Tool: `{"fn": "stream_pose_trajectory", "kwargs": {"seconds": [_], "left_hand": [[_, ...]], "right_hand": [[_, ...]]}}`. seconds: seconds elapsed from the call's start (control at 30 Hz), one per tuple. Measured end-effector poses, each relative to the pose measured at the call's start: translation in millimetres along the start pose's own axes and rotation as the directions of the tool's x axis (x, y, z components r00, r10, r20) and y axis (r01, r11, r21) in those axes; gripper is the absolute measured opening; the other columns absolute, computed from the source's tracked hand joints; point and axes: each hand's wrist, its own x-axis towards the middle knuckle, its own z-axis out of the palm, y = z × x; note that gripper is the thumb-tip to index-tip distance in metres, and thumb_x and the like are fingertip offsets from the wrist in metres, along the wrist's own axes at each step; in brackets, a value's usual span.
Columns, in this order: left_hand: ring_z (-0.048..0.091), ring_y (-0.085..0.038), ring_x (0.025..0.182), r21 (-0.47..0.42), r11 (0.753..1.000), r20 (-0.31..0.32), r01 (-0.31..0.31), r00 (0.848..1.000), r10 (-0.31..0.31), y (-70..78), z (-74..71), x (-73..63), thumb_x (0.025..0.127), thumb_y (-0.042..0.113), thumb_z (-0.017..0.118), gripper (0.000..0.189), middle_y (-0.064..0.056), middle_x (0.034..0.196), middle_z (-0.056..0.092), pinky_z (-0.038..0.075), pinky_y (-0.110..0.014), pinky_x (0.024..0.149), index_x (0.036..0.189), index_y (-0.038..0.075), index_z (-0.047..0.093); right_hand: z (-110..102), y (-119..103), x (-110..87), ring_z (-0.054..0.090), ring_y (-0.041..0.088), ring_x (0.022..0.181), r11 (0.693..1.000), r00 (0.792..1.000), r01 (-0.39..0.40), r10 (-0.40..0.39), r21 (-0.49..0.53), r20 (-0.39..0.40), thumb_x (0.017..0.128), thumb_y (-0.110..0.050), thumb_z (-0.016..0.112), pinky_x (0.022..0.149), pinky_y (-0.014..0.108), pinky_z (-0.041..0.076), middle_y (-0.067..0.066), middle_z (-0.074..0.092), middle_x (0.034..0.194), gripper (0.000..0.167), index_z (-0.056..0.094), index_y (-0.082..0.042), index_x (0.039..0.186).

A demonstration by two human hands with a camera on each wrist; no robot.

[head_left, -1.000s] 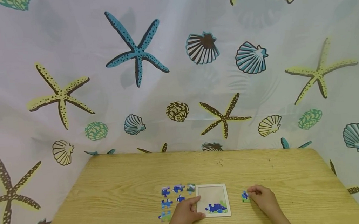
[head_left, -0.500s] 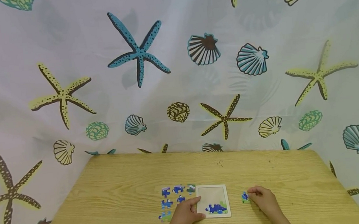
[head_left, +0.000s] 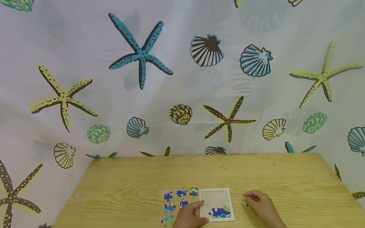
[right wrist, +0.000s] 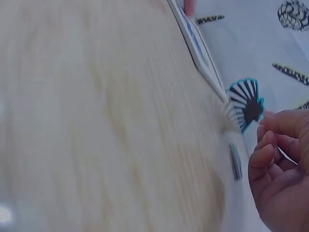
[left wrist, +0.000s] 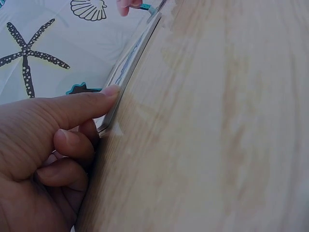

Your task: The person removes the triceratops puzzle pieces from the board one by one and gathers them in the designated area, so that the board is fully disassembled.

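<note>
My left hand [head_left: 188, 217] holds the left edge of a square, pale-framed jigsaw tray [head_left: 230, 204]. In the left wrist view, one straight finger [left wrist: 94, 102] lies on the tray's rim and the others are curled beside it. Joined blue and green pieces [head_left: 220, 212] fill the tray's lower right part. To the right of the tray, my right hand [head_left: 261, 205] is over a single puzzle piece [right wrist: 235, 162], mostly hidden in the head view. The right wrist view shows its fingers curled, thumb and forefinger close together, a gap between them and the piece.
Several loose blue and green puzzle pieces [head_left: 169, 207] lie in rows left of the tray, partly behind my left hand. The wooden table [head_left: 126, 179] ends at a white curtain [head_left: 180, 85] printed with starfish and shells.
My right hand has shifted slightly left, so its fingers now cover most of the single puzzle piece in the head view. The left hand and the tray have stayed put.
</note>
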Motion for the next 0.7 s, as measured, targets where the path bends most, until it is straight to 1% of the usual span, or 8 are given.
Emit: {"fn": "stream_pose_trajectory", "kwargs": {"seconds": [0.1, 0.17, 0.27, 0.33, 0.43, 0.57, 0.7], "left_hand": [[0.033, -0.007, 0.041, -0.006, 1.000, -0.003, -0.005, 1.000, 0.005, -0.5, 0.3, 0.4, 0.073, 0.010, 0.080, 0.062, 0.002, 0.058, 0.044, 0.029, -0.022, 0.041, 0.129, 0.001, 0.057], [0.033, -0.008, 0.041, -0.007, 1.000, -0.002, -0.010, 1.000, 0.010, -0.9, 0.4, 0.6, 0.073, 0.010, 0.080, 0.061, 0.002, 0.058, 0.044, 0.029, -0.022, 0.041, 0.129, 0.001, 0.056], [0.033, -0.007, 0.040, -0.003, 1.000, -0.005, -0.016, 1.000, 0.016, -1.0, 0.4, 0.9, 0.073, 0.010, 0.080, 0.061, 0.003, 0.058, 0.044, 0.029, -0.022, 0.040, 0.129, 0.001, 0.057], [0.034, -0.007, 0.040, 0.004, 1.000, -0.010, -0.025, 1.000, 0.025, -1.3, 0.7, 1.5, 0.073, 0.009, 0.080, 0.061, 0.003, 0.057, 0.044, 0.029, -0.022, 0.040, 0.128, 0.000, 0.057], [0.034, -0.006, 0.039, 0.017, 0.999, -0.018, -0.036, 0.999, 0.037, -1.9, 1.1, 2.5, 0.073, 0.010, 0.080, 0.060, 0.003, 0.057, 0.044, 0.028, -0.021, 0.039, 0.128, 0.000, 0.057], [0.035, -0.006, 0.039, 0.030, 0.998, -0.019, -0.049, 0.999, 0.050, -3.3, 1.1, 3.6, 0.073, 0.010, 0.080, 0.060, 0.004, 0.057, 0.044, 0.029, -0.020, 0.039, 0.128, 0.000, 0.057], [0.036, -0.006, 0.041, 0.041, 0.998, -0.019, -0.055, 0.998, 0.056, -5.0, 0.8, 3.9, 0.074, 0.011, 0.080, 0.061, 0.004, 0.058, 0.045, 0.030, -0.019, 0.040, 0.128, 0.000, 0.057]], "right_hand": [[11, -8, -2.6, 0.049, 0.009, 0.063, 0.999, 0.998, 0.042, -0.042, 0.019, 0.043, 0.087, -0.011, 0.067, 0.053, 0.020, 0.043, 0.002, 0.061, 0.082, 0.013, 0.068, -0.001, 0.096], [19, -12, -3.9, 0.049, 0.009, 0.065, 0.996, 0.993, 0.085, -0.086, 0.022, 0.085, 0.087, -0.011, 0.067, 0.055, 0.019, 0.043, 0.001, 0.060, 0.081, 0.013, 0.068, -0.001, 0.095], [31, -16, -5.9, 0.047, 0.007, 0.067, 0.988, 0.977, 0.149, -0.152, 0.027, 0.153, 0.086, -0.010, 0.067, 0.058, 0.018, 0.043, 0.000, 0.058, 0.079, 0.012, 0.068, -0.001, 0.095], [38, -17, -7.3, 0.045, 0.006, 0.063, 0.982, 0.963, 0.186, -0.189, 0.031, 0.190, 0.086, -0.009, 0.067, 0.056, 0.018, 0.041, 0.000, 0.056, 0.077, 0.012, 0.068, 0.000, 0.094], [46, -19, -9.9, 0.044, 0.004, 0.061, 0.972, 0.949, 0.237, -0.232, 0.003, 0.213, 0.084, -0.008, 0.068, 0.055, 0.018, 0.039, -0.001, 0.054, 0.074, 0.011, 0.068, -0.001, 0.092], [52, -22, -13.9, 0.044, 0.004, 0.062, 0.962, 0.941, 0.268, -0.248, -0.059, 0.232, 0.081, -0.008, 0.072, 0.055, 0.019, 0.039, -0.003, 0.051, 0.074, 0.013, 0.067, -0.001, 0.092], [53, -23, -15.4, 0.044, 0.005, 0.063, 0.959, 0.932, 0.272, -0.242, -0.081, 0.270, 0.078, -0.006, 0.075, 0.056, 0.019, 0.040, -0.003, 0.051, 0.075, 0.019, 0.066, -0.001, 0.094]]}}
